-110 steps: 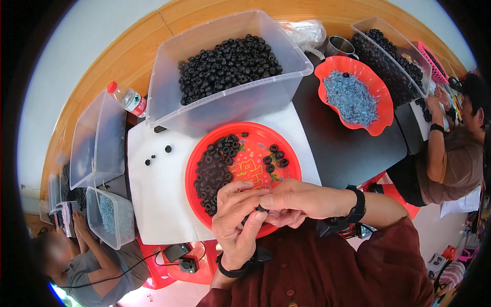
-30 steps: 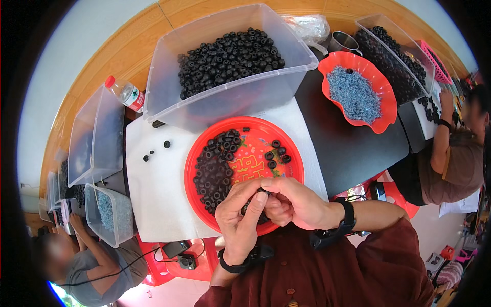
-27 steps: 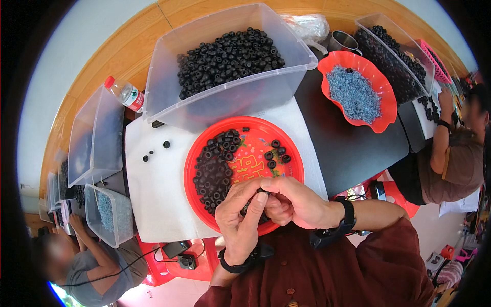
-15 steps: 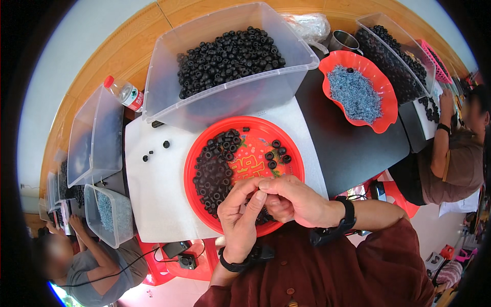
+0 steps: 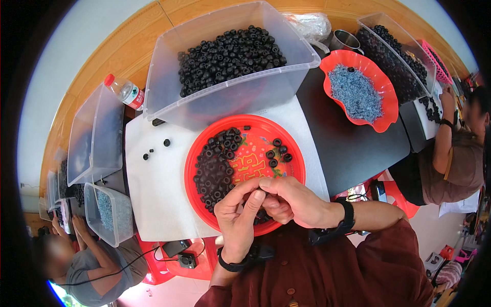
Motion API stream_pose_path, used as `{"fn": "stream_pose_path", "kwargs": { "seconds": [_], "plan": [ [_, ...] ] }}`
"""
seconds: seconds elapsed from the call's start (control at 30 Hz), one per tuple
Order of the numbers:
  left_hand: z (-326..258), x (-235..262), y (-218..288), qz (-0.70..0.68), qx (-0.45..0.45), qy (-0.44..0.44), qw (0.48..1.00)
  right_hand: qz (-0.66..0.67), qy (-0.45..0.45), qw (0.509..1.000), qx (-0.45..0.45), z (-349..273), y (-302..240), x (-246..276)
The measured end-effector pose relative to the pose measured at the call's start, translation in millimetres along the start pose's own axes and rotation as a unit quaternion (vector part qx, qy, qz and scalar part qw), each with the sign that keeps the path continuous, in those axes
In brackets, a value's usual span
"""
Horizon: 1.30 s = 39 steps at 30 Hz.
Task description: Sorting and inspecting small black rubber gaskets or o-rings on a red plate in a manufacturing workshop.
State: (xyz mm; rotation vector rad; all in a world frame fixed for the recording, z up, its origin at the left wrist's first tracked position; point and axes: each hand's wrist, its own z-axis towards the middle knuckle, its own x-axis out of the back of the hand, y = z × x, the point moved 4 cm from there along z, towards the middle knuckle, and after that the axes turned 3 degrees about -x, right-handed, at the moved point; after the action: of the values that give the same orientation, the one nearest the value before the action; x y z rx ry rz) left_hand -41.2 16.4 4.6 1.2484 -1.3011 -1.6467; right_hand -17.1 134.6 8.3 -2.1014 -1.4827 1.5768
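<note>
My left hand (image 5: 238,214) and my right hand (image 5: 299,202) meet over the near part of a round red tray (image 5: 191,189). Their thumbs and fingertips are pinched together around something small and dark, mostly hidden by the fingers. Many small black ring-shaped parts (image 5: 211,171) are heaped in the tray's left side, some reaching under my hands. On its right side lies a smaller cluster of black rings (image 5: 279,152). A printed red and yellow pattern shows on the tray's bottom between them.
Beyond the tray stands a big clear bin (image 5: 230,105) of black parts. A red scalloped bowl (image 5: 391,105) of small bluish pieces is at right. Loose black bits (image 5: 166,143) lie on the white sheet (image 5: 153,199). A bottle (image 5: 124,92) stands at left; co-workers sit on both sides.
Both hands stay pinched together over the tray. The left hand has shifted very slightly left, and a little more of the dark thing shows between the fingertips.
</note>
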Motion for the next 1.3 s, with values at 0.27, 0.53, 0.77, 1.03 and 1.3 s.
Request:
{"fn": "stream_pose_path", "kwargs": {
  "seconds": [0.27, 0.53, 0.77, 1.03, 1.3],
  "plan": [
    [-0.3, 4.5, 3.6, 0.064, -0.029, 0.003, 0.998, 0.005, -0.022, 0.999, -0.037, -0.3, -4.1, 3.0],
    [-1.3, 0.4, 8.8, 0.135, -0.014, 0.047, 0.990, -0.010, -0.026, 0.997, -0.075, -2.0, -10.3, 4.6],
    [5.2, 0.4, 9.8, 0.230, -0.095, -0.005, 0.969, -0.015, -0.005, 0.997, -0.070, -2.2, -8.5, 8.4],
    [1.7, -2.0, -4.5, 0.010, 0.038, 0.009, 0.999, -0.023, 0.002, 0.996, -0.083, -0.1, -10.0, 8.3],
    [1.0, -0.2, -5.8, 0.038, 0.022, 0.001, 0.999, -0.029, 0.001, 0.996, -0.079, -1.8, -5.1, 12.1]
  ]
}}
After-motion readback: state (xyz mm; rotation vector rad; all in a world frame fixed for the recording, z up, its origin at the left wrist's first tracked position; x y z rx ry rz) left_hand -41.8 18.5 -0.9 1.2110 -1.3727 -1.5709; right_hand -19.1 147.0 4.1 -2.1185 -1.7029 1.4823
